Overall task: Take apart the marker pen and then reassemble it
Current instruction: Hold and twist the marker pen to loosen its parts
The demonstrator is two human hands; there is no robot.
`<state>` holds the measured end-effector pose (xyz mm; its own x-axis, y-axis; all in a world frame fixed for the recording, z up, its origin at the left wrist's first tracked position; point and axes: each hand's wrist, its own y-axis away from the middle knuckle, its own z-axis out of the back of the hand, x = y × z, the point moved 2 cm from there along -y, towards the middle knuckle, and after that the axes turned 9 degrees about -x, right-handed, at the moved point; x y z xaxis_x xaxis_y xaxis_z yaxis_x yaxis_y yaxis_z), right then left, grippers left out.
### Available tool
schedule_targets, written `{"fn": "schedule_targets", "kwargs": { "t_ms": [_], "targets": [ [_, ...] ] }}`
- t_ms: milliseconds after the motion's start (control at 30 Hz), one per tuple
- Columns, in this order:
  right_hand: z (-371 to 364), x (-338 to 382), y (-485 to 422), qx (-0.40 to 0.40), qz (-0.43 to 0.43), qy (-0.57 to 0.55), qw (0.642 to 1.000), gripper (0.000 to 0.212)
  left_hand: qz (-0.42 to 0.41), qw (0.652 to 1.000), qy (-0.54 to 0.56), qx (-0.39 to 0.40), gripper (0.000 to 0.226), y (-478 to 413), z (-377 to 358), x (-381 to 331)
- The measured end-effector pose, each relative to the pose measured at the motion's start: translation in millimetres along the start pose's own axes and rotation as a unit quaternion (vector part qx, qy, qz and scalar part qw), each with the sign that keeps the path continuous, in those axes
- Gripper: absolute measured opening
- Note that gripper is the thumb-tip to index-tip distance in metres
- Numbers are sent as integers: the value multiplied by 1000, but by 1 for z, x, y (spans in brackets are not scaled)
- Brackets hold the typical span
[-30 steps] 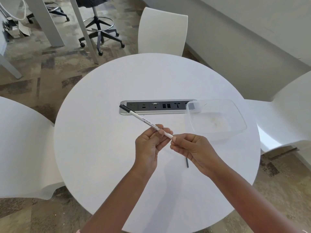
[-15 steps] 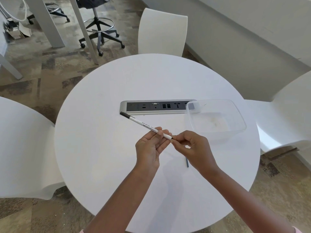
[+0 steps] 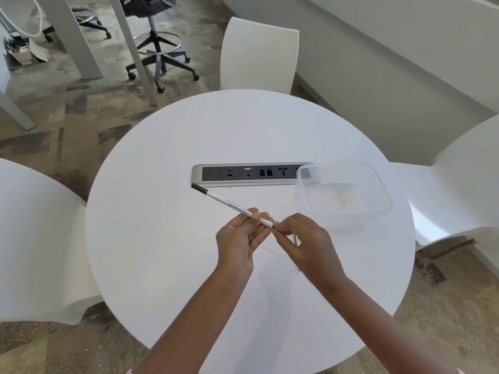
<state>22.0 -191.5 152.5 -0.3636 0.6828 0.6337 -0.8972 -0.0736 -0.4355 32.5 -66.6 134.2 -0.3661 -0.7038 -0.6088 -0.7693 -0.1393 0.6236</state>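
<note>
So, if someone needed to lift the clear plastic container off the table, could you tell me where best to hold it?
Probably by the rim of the clear plastic container, coming from above on its right side. It stands upright and open, apparently empty, so its lip offers an edge for the fingers. Its far-left corner overlaps the power strip, and both hands work near its near-left side.

I see the marker pen (image 3: 232, 205) tilt flatter than a second ago, its black capped end now lower and closer to the power strip's (image 3: 251, 174) front edge. My right hand (image 3: 302, 244) turns knuckles up and curls tighter over the pen's near end, and the dark thin piece (image 3: 296, 240) on the table is now mostly hidden behind it.
</note>
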Motion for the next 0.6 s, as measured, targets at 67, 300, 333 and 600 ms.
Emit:
{"fn": "schedule_targets", "kwargs": {
  "t_ms": [67,300,333,600],
  "targets": [
    [0,-2,-3,38,-229,-179,956,11,-5,1000,-10,4,11,-1,3,-2],
    [-3,-5,-2,184,-512,-416,729,32,-23,998,-50,34,12,-1,2,-3],
    [-4,-5,-3,190,-517,-422,720,32,-23,998,-53,34,12,0,2,-2],
    [-7,-7,-4,168,-443,-405,782,24,-39,997,-61,21,13,1,3,-4]
  ]
}}
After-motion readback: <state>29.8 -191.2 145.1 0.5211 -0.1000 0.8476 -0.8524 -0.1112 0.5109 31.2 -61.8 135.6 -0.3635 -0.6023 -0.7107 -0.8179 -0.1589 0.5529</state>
